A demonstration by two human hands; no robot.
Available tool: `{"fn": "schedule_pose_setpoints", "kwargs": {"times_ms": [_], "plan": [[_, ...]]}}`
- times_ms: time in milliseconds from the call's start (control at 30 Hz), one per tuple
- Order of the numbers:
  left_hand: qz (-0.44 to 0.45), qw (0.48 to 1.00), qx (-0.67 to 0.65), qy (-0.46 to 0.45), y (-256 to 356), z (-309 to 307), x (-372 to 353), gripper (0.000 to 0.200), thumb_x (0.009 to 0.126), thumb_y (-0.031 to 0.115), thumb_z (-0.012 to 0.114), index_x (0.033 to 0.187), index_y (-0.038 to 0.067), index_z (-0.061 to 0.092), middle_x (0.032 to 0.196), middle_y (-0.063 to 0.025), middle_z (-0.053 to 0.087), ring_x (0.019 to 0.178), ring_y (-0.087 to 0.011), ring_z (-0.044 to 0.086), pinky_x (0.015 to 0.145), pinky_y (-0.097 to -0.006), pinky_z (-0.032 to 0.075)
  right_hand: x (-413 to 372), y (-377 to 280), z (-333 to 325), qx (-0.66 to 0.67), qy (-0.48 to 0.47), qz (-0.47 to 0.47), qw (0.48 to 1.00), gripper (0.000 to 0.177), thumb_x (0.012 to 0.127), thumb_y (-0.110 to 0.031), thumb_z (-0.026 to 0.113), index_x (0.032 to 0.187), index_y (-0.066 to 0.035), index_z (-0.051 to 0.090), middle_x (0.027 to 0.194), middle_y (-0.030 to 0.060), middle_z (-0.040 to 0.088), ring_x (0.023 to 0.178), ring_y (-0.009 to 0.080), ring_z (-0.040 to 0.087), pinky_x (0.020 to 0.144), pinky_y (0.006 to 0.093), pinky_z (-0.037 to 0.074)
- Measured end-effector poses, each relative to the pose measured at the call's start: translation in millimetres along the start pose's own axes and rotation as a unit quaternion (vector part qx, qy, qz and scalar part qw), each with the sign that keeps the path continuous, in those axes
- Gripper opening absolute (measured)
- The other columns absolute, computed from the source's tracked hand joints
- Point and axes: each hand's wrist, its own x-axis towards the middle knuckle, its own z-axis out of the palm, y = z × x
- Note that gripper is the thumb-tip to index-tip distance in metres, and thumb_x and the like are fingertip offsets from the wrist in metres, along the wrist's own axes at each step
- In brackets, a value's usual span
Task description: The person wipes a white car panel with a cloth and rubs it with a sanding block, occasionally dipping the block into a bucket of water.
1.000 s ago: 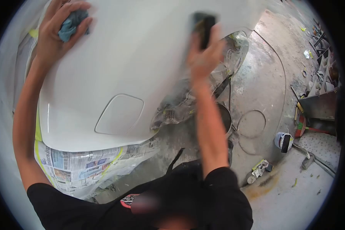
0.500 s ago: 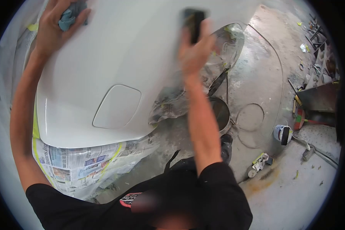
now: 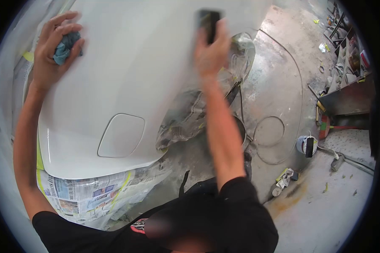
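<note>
A large, glossy, light grey car panel (image 3: 93, 88) with a rounded flap outline (image 3: 121, 135) fills the left and middle. On its upper left rests my left hand (image 3: 50, 50), its fingers wrapped round a crumpled blue-green cloth (image 3: 66, 47). Farther right, my right hand (image 3: 211, 55), blurred, grips a dark block (image 3: 208, 25) against the panel. Taped newspaper (image 3: 88, 194) covers the part below the panel's lower edge. Grey masking sheet (image 3: 185, 114) hangs along its right side, below my right forearm.
A thin hose (image 3: 299, 71) curves over the concrete floor on the right. A white bucket (image 3: 304, 144) with a black item on it, a broom (image 3: 324, 127), a dark metal box (image 3: 348, 97) and crumpled litter (image 3: 285, 178) lie beyond it.
The view has shifted, so the panel appears lower. My left hand shows lower in the view with the cloth; my right hand still holds the block, slightly farther left.
</note>
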Motion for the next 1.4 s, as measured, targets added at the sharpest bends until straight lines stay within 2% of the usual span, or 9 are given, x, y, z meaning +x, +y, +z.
{"fn": "schedule_pose_setpoints", "kwargs": {"times_ms": [167,300,367,467,700,833,1067,1300,1400], "plan": [[-0.009,1.0,-0.012,-0.014,1.9,-3.8,1.8,0.029,0.083,-0.003,0.078,0.11,0.003,0.07,0.136,-0.0154,0.062,0.129,-0.0324,0.06,0.104,-0.0398,0.051,-94.9,-73.2,-17.6,0.008,-0.052,-0.229,0.972,0.061,0.09,-0.028,0.078,0.145,-0.014,0.055,0.089,0.0133,0.061,0.077,0.0324,0.06,0.068,0.0453,0.051],[-0.034,0.999,-0.024,-0.01,5.9,-1.6,-1.1,0.028,0.082,-0.003,0.078,0.108,0.002,0.07,0.136,-0.0153,0.061,0.129,-0.0333,0.059,0.104,-0.0406,0.05,68.0,-11.1,18.6,-0.013,-0.042,-0.091,0.995,0.061,0.094,-0.032,0.074,0.144,-0.001,0.054,0.097,0.0199,0.063,0.082,0.0339,0.062,0.073,0.0435,0.051],[-0.022,1.0,-0.017,-0.01,2.8,-2.6,0.6,0.029,0.081,-0.004,0.078,0.108,0.002,0.069,0.136,-0.0152,0.061,0.13,-0.0337,0.059,0.104,-0.0407,0.05,118.5,-11.3,19.2,0.006,-0.089,0.074,0.993,0.068,0.096,-0.028,0.071,0.151,-0.001,0.041,0.132,0.0311,0.061,0.12,0.043,0.061,0.104,0.0464,0.048],[-0.012,1.0,-0.016,-0.007,2.8,-3.7,0.9,0.028,0.08,-0.004,0.078,0.107,0.002,0.069,0.136,-0.0153,0.061,0.13,-0.0342,0.058,0.104,-0.0414,0.05,53.8,-38.5,22.2,-0.048,-0.017,-0.067,0.996,0.063,0.095,-0.03,0.074,0.145,0.002,0.052,0.099,0.0221,0.064,0.082,0.0352,0.061,0.074,0.0445,0.051],[-0.016,1.0,-0.016,-0.007,2.4,-1.4,2.1,0.028,0.08,-0.004,0.077,0.106,0.001,0.069,0.136,-0.016,0.06,0.128,-0.035,0.059,0.102,-0.0425,0.051,-19.7,-52.3,4.8,0.001,-0.065,-0.21,0.975,0.066,0.087,-0.017,0.079,0.147,-0.017,0.053,0.096,0.016,0.062,0.083,0.032,0.062,0.067,0.04,0.052],[-0.023,0.999,-0.03,-0.006,2.1,-2.7,-0.8,0.028,0.08,-0.004,0.077,0.106,0.002,0.069,0.135,-0.0163,0.06,0.127,-0.0358,0.059,0.1,-0.0422,0.052,121.3,-0.7,20.7,-0.033,-0.087,0.074,0.993,0.067,0.098,-0.033,0.069,0.147,0.005,0.045,0.126,0.0284,0.063,0.11,0.0438,0.064,0.098,0.049,0.05],[0.003,1.0,-0.013,0.001,0.0,-2.4,0.1,0.028,0.079,-0.005,0.076,0.105,0.0,0.067,0.134,-0.0169,0.059,0.127,-0.0356,0.058,0.096,-0.0414,0.053,-47.3,-71.5,-16.2,0.032,-0.081,-0.218,0.972,0.076,0.085,-0.016,0.079,0.153,-0.005,0.046,0.098,0.0213,0.061,0.088,0.0341,0.062,0.071,0.0436,0.052],[-0.016,0.999,-0.038,0.016,2.9,-1.5,1.7,0.028,0.079,-0.003,0.077,0.104,0.003,0.067,0.133,-0.0154,0.06,0.124,-0.035,0.059,0.095,-0.041,0.054,142.2,21.1,20.0,-0.022,-0.119,0.134,0.983,0.069,0.097,-0.034,0.069,0.15,0.0,0.042,0.12,0.0276,0.06,0.106,0.0445,0.062,0.095,0.0493,0.051],[-0.006,0.998,-0.044,0.032,6.3,-1.2,3.9,0.026,0.08,0.001,0.08,0.103,0.006,0.068,0.132,-0.0107,0.062,0.117,-0.031,0.062,0.092,-0.0396,0.055,117.3,7.1,23.4,-0.058,-0.093,0.094,0.99,0.073,0.098,-0.035,0.068,0.154,-0.001,0.037,0.121,0.0282,0.06,0.104,0.0444,0.062,0.095,0.0506,0.05]]}}
